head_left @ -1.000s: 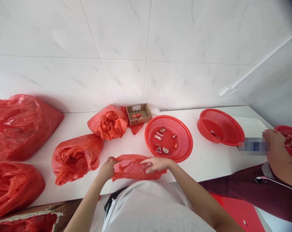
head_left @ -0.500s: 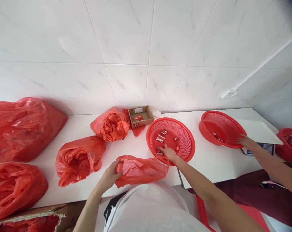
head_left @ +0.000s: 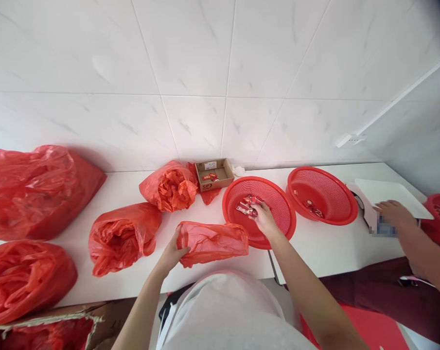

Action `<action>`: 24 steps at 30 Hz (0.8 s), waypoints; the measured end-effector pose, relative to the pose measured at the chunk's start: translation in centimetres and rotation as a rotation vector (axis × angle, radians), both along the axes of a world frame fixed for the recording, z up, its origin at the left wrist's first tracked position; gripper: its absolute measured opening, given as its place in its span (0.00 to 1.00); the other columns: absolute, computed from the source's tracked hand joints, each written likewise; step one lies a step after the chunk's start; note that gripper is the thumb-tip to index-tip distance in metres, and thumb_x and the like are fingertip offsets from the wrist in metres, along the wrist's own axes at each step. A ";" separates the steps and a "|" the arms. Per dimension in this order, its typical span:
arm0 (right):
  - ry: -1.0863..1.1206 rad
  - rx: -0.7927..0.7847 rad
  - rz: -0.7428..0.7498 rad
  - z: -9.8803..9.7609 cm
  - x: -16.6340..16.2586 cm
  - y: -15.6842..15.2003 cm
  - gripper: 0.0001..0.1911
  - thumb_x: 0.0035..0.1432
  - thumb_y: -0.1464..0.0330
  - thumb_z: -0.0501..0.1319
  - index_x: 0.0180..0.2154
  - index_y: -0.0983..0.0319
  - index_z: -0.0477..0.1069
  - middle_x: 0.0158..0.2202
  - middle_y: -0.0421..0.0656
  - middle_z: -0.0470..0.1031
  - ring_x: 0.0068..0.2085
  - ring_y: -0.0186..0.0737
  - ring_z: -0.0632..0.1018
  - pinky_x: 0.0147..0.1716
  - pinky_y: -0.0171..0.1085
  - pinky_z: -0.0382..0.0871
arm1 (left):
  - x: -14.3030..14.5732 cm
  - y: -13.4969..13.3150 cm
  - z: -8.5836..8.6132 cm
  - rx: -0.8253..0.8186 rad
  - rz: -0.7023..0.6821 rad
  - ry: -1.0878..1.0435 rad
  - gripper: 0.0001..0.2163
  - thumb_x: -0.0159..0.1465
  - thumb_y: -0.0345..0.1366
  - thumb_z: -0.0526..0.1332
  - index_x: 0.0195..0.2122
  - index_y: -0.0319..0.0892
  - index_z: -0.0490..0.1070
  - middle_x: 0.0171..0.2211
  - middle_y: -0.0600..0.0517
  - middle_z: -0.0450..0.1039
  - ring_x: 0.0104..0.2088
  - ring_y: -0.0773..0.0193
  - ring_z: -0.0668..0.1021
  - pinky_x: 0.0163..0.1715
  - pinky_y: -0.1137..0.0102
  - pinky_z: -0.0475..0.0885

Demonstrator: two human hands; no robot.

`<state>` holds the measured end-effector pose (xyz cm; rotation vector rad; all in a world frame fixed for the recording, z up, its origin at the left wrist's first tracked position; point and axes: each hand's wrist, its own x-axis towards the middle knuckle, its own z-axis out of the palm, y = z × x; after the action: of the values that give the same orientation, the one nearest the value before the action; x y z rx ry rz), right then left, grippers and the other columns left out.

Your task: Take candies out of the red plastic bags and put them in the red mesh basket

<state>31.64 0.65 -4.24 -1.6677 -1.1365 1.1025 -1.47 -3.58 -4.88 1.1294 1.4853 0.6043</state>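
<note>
White marbled tile wall point(head_left: 194, 53), smooth and glossy, behind a flat white tabletop point(head_left: 314, 255); clock directions from the held bag. Held item: thin, wrinkled, translucent red plastic bag point(head_left: 216, 243), mouth spread wide, near the front edge. At 2 o'clock, round red perforated plastic basket point(head_left: 283, 214) with sloping mesh sides; small shiny red-and-white wrapped packets point(head_left: 246, 206) bunched inside. Shallow brown cardboard box point(head_left: 218, 184) at 12, crumpled red plastic bundle point(head_left: 176, 187) at 10 to 11, slumped open-mouthed red plastic sack point(head_left: 127, 233) at 9. Left hand point(head_left: 173, 253) pinches the bag's left rim, thumb toward the inside, forearm rising from below. Right hand point(head_left: 265, 221) reaches over the basket's near rim, palm down, fingers bent against the packets; contact yes, can't tell whether clamped. Bag's right end sits just beside the basket's rim, tight there. White surface shows between bag and sack, and along the front edge below the bag. Second red perforated plastic basket point(head_left: 336, 194) between 2 and 3, close against the first; co-worker's hand point(head_left: 395, 211) near 3, by a flat white tray point(head_left: 380, 189).
</note>
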 end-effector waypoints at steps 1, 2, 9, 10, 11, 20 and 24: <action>0.115 0.029 0.039 0.8 -1.4 -0.5 0.15 0.61 0.61 0.49 0.46 0.58 0.66 0.36 0.43 0.76 0.30 0.36 0.76 0.30 0.36 0.70 | 0.2 0.0 -0.1 -0.010 -0.010 -0.011 0.41 0.53 0.33 0.64 0.68 0.50 0.48 0.64 0.42 0.58 0.58 0.52 0.69 0.55 0.59 0.66; 0.242 0.041 0.113 1.3 -3.0 -1.0 0.14 0.59 0.62 0.52 0.46 0.58 0.66 0.34 0.41 0.76 0.28 0.36 0.76 0.28 0.36 0.70 | 0.3 0.1 -0.1 -0.018 -0.024 -0.024 0.41 0.54 0.33 0.64 0.68 0.50 0.47 0.63 0.43 0.60 0.57 0.53 0.71 0.54 0.60 0.67; -0.165 -0.107 0.473 -1.5 -11.1 -3.5 0.19 0.52 0.76 0.56 0.47 0.60 0.70 0.37 0.41 0.76 0.33 0.34 0.76 0.35 0.34 0.69 | 1.0 0.1 -0.3 0.059 -0.044 0.032 0.43 0.51 0.31 0.64 0.67 0.49 0.48 0.63 0.43 0.59 0.58 0.51 0.68 0.55 0.60 0.65; -0.209 -0.100 0.448 -2.0 -11.0 -3.3 0.22 0.52 0.77 0.56 0.50 0.60 0.68 0.38 0.42 0.76 0.35 0.35 0.76 0.38 0.34 0.69 | 0.9 0.0 -0.3 0.087 -0.059 0.066 0.43 0.50 0.30 0.64 0.67 0.49 0.49 0.62 0.43 0.61 0.58 0.51 0.68 0.55 0.60 0.64; -0.224 -0.099 0.435 -2.3 -10.8 -3.1 0.25 0.53 0.77 0.56 0.53 0.60 0.66 0.38 0.42 0.76 0.36 0.36 0.76 0.39 0.35 0.68 | 0.7 -0.1 -0.4 0.113 -0.077 0.103 0.42 0.51 0.30 0.63 0.67 0.49 0.50 0.61 0.43 0.62 0.58 0.51 0.69 0.55 0.60 0.64; -0.177 -0.074 0.467 -1.7 -10.8 -2.1 0.25 0.59 0.64 0.58 0.58 0.62 0.63 0.54 0.51 0.71 0.54 0.44 0.73 0.53 0.42 0.66 | -0.5 -3.1 -1.7 0.319 -0.002 0.373 0.33 0.58 0.33 0.57 0.66 0.51 0.52 0.56 0.45 0.61 0.53 0.56 0.71 0.54 0.60 0.65; 0.135 -0.055 0.418 0.5 -7.6 -0.3 0.19 0.64 0.59 0.53 0.51 0.61 0.68 0.53 0.50 0.73 0.48 0.43 0.78 0.43 0.41 0.74 | -0.7 -4.5 -2.0 0.302 0.088 0.332 0.34 0.60 0.38 0.58 0.67 0.52 0.49 0.56 0.44 0.61 0.51 0.55 0.73 0.53 0.56 0.67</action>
<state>24.05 0.40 -3.77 -1.4036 -1.4138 1.4937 -2.17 -8.10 -6.85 1.4569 1.7749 0.7462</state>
